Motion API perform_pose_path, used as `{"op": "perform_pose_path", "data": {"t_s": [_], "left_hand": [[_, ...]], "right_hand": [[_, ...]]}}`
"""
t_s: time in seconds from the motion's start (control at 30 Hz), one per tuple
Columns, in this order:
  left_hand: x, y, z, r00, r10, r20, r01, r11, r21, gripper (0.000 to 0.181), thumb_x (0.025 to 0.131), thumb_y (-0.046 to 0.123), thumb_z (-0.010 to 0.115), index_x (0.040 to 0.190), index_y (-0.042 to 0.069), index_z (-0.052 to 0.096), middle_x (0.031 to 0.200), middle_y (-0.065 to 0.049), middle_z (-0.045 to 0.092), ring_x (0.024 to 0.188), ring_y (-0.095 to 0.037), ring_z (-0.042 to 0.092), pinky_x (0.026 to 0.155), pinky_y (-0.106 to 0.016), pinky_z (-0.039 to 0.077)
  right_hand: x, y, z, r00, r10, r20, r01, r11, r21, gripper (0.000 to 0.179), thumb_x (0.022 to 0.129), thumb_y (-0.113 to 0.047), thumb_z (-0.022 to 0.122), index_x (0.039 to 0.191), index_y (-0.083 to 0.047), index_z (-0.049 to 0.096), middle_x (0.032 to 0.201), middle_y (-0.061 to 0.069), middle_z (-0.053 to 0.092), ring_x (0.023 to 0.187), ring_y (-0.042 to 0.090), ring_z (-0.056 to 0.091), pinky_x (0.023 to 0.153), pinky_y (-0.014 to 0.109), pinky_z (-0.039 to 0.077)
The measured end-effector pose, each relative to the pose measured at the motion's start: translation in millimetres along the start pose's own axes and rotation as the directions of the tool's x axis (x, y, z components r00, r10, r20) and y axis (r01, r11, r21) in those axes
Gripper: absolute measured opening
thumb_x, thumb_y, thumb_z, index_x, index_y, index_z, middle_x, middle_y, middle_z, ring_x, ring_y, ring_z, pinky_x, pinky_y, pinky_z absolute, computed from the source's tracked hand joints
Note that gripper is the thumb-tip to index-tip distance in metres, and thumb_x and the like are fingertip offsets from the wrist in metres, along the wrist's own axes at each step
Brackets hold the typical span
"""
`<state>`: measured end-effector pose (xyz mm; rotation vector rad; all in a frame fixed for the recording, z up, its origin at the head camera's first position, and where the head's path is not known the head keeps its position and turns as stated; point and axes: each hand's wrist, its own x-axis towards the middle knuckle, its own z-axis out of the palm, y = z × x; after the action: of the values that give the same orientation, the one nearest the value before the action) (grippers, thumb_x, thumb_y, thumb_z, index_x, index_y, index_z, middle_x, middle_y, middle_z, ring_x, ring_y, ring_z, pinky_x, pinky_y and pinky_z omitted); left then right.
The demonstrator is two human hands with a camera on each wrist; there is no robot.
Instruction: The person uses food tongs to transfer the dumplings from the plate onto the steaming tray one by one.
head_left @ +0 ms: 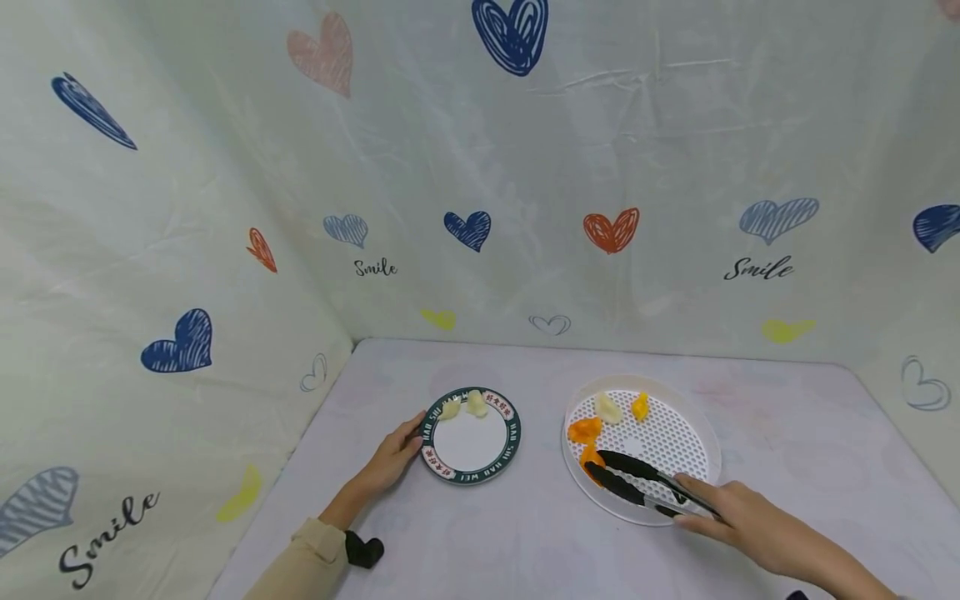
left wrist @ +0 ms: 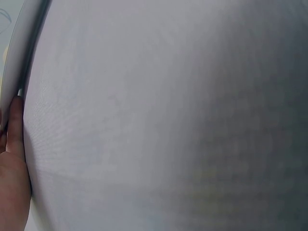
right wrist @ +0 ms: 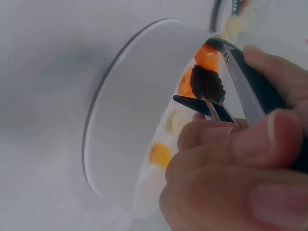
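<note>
My left hand [head_left: 390, 454] holds the left rim of a round white plate [head_left: 468, 446] with a green lettered border. Two pale pieces [head_left: 476, 404] lie near the plate's far edge. With my right hand [head_left: 750, 521] I grip black-tipped tongs [head_left: 618, 486] over a round white perforated tray [head_left: 686, 446]. Their tips lie spread around an orange piece [head_left: 591, 456] at the tray's left side. Another orange piece [head_left: 584, 430], a pale piece [head_left: 608, 408] and a yellow piece [right wrist: 160, 155] sit farther back in the tray. Mostly the pale table shows in the left wrist view.
Plate and tray stand side by side on a white-covered table [head_left: 435, 533], with a gap between them. Behind and to the left hangs a pale curtain [head_left: 525, 167] printed with hearts. A black heart shape [head_left: 364, 550] shows beside my left sleeve [head_left: 303, 562].
</note>
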<state>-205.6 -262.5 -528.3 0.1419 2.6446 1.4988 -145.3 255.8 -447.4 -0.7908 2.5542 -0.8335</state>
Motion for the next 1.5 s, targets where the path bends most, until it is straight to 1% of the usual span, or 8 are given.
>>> {"op": "perform_pose_path", "data": {"t_s": [0.17,0.27,0.5,0.8,1.17,1.27,1.47,1.5], "left_hand": [[-1.1,-0.4,-0.2,1.000,0.002,-0.001,-0.002,1.000,0.005,0.051,0.106,0.009,0.046,0.154,-0.001,0.031,0.158,-0.020,0.031,0.147,-0.037,0.022,0.118,-0.051,0.021],[-1.4,-0.9,-0.5,1.000,0.004,0.002,-0.004,1.000,0.009,0.051,0.106,0.009,0.046,0.154,-0.001,0.031,0.158,-0.021,0.031,0.147,-0.038,0.022,0.118,-0.051,0.021],[-1.3,-1.6,-1.0,1.000,0.007,0.002,-0.007,1.000,0.011,0.051,0.106,0.009,0.046,0.154,-0.001,0.031,0.159,-0.020,0.030,0.147,-0.037,0.023,0.118,-0.050,0.021],[-2.0,-1.3,-1.5,1.000,0.019,-0.007,-0.019,1.000,-0.012,0.051,0.105,0.010,0.048,0.153,-0.001,0.034,0.158,-0.020,0.032,0.147,-0.037,0.024,0.118,-0.051,0.022],[0.8,-6.3,-0.5,1.000,0.018,-0.006,-0.018,1.000,0.003,0.052,0.105,0.006,0.046,0.154,-0.001,0.031,0.158,-0.021,0.032,0.147,-0.037,0.025,0.118,-0.050,0.023],[1.3,-7.1,-0.5,1.000,0.021,-0.003,-0.021,1.000,-0.001,0.052,0.105,0.004,0.046,0.154,-0.001,0.030,0.158,-0.021,0.032,0.147,-0.037,0.025,0.117,-0.049,0.023],[1.6,-7.3,-0.5,1.000,0.018,-0.004,-0.018,1.000,-0.001,0.052,0.106,0.006,0.046,0.154,0.000,0.031,0.158,-0.020,0.032,0.147,-0.036,0.026,0.118,-0.050,0.024],[1.5,-7.7,-0.5,1.000,0.015,-0.003,-0.015,1.000,-0.001,0.052,0.106,0.007,0.046,0.154,0.001,0.031,0.158,-0.020,0.032,0.147,-0.036,0.025,0.118,-0.050,0.024]], "right_hand": [[7.2,0,-4,0.999,0.042,0.030,-0.041,0.999,-0.017,0.066,0.099,-0.036,0.062,0.136,0.016,0.048,0.088,-0.002,0.063,0.073,0.001,0.049,0.062,0.023,0.048],[9.3,2,-4,0.999,0.028,0.023,-0.027,0.998,-0.048,0.065,0.098,-0.037,0.062,0.136,0.015,0.049,0.093,0.003,0.067,0.075,0.002,0.050,0.063,0.025,0.049],[12.4,6,-5,0.997,0.064,0.033,-0.063,0.996,-0.056,0.068,0.097,-0.042,0.061,0.137,0.012,0.050,0.109,0.017,0.068,0.083,0.001,0.054,0.069,0.028,0.054],[14.8,9,-9,0.998,0.049,0.027,-0.048,0.998,-0.046,0.069,0.098,-0.038,0.062,0.135,0.018,0.047,0.104,0.017,0.069,0.079,0.002,0.053,0.065,0.027,0.052],[14.8,3,-15,0.995,0.094,-0.019,-0.095,0.994,-0.044,0.075,0.098,-0.039,0.062,0.138,0.020,0.042,0.097,0.011,0.067,0.075,0.007,0.052,0.063,0.029,0.050],[19.5,-4,-16,0.991,0.128,-0.043,-0.129,0.991,-0.032,0.076,0.097,-0.040,0.063,0.139,0.020,0.040,0.097,0.017,0.068,0.075,0.013,0.054,0.061,0.029,0.049],[33.1,-18,-14,0.981,0.146,-0.126,-0.148,0.989,-0.014,0.078,0.097,-0.041,0.063,0.142,0.018,0.038,0.111,0.031,0.065,0.079,0.022,0.059,0.059,0.031,0.052],[35.6,-21,-13,0.979,0.153,-0.131,-0.155,0.988,-0.002,0.079,0.097,-0.041,0.063,0.143,0.018,0.037,0.104,0.029,0.066,0.077,0.022,0.058,0.058,0.030,0.051]]}}
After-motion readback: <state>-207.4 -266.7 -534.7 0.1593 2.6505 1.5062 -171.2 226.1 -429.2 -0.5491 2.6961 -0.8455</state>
